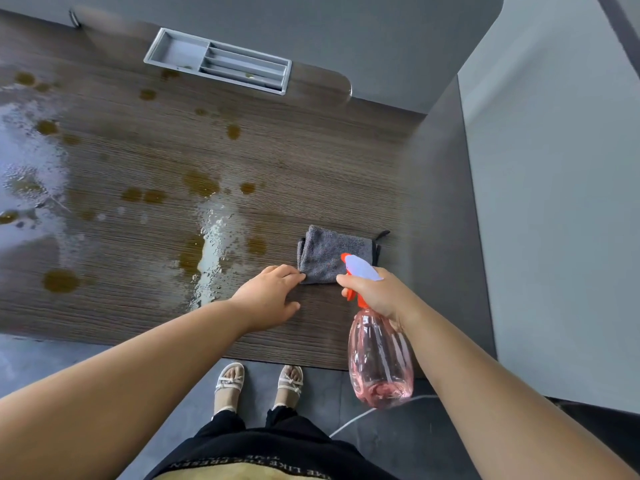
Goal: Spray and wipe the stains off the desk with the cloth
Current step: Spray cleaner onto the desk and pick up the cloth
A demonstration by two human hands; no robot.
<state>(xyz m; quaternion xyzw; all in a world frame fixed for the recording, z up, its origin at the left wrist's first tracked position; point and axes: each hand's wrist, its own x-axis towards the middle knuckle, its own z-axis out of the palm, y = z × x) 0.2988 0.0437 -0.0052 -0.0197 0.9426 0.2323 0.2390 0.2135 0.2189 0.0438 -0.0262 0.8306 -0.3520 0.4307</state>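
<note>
A dark wood-grain desk [311, 161] carries several brown stains [60, 280] and wet spray patches [211, 244]. A folded grey cloth [329, 254] lies near the front right of the desk. My left hand [270, 296] lies over the desk with relaxed fingers, its fingertips touching the cloth's near left corner. My right hand [374, 292] grips the neck and trigger of a pink clear spray bottle [379, 358] with an orange and white head, held just in front of the cloth at the desk's front edge.
A grey plastic cable tray [180, 53] is set into the desk at the back. Grey partition walls [446, 188] close the back and right sides. Below the front edge are my feet in white sandals [228, 382] and a white cable [363, 415] on the floor.
</note>
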